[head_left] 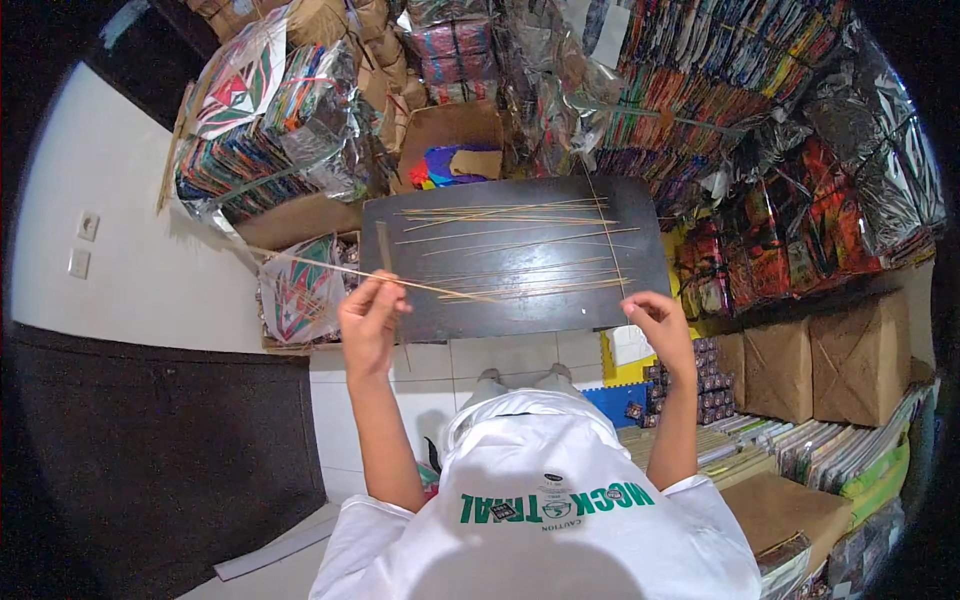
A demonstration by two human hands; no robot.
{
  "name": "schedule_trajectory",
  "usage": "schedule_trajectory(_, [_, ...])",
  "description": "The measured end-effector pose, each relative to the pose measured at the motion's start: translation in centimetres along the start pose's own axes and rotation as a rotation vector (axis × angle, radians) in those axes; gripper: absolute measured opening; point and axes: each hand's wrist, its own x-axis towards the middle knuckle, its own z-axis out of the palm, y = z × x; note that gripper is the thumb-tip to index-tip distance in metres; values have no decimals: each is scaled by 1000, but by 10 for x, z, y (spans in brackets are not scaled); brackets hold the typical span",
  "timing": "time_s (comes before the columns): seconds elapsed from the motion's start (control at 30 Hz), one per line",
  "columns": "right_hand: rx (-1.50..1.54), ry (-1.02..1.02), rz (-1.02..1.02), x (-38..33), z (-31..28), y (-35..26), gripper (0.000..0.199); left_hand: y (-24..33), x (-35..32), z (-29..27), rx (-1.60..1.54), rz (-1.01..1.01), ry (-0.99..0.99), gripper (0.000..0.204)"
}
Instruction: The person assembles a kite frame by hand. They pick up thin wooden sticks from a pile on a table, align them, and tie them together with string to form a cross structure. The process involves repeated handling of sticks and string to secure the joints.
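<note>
Head view: sticks strew a dark table near bundles.

Lg. green letters go across the white T-shirt, upside down in this pic, w/ a sm. green badge btwn. & a tiny green word by it. A dark oval mark is nearby, too sm. to read. Same w/ marks on the little dark boxes.

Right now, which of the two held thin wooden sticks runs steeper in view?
The thin brown stick in the right hand, running mostly up the picture; the pale tan stick in the left hand slants gently sideways.
</note>
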Motion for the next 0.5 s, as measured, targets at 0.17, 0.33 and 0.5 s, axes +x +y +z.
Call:
schedule_trajectory(0.17, [-223, -52, 153, -32, -40, 94, 19, 10, 6, -16, -125, 58, 183, 15])
schedule_trajectory(0.33, [-518, -287, 377, -42, -42, 92, 19, 2, 5, 4, -97, 40, 174, 17])
schedule_trajectory(0.5, [-331, -127, -101, -21, 38, 26, 38, -20, -6, 64, -42, -121, 59, 17])
